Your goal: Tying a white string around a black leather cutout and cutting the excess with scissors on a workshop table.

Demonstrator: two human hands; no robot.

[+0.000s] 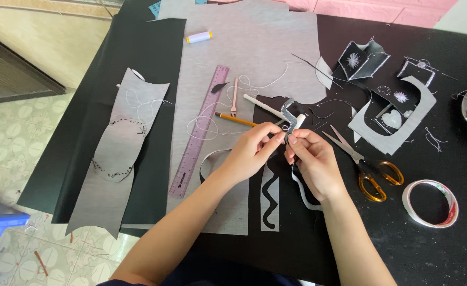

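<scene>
Both my hands meet over the middle of a black table (382, 233). My left hand (252, 151) and my right hand (313, 161) pinch between their fingertips a small wavy strip of grey fabric (289, 114) with white stitching along its edge. The strip stands up above the fingers. A long grey strip (302, 193) trails down below my right hand. White thread loops (201, 124) lie on the grey cloth to the left.
Orange-handled scissors (368, 169) and a tape roll (431, 203) lie to the right. A purple ruler (199, 132), a pencil (236, 119), a white pen (262, 106) and a pink pronged tool (234, 98) lie to the left. A stitched grey panel (119, 153) rests at the table's left edge. Cut grey and black pieces (392, 114) sit at the back right.
</scene>
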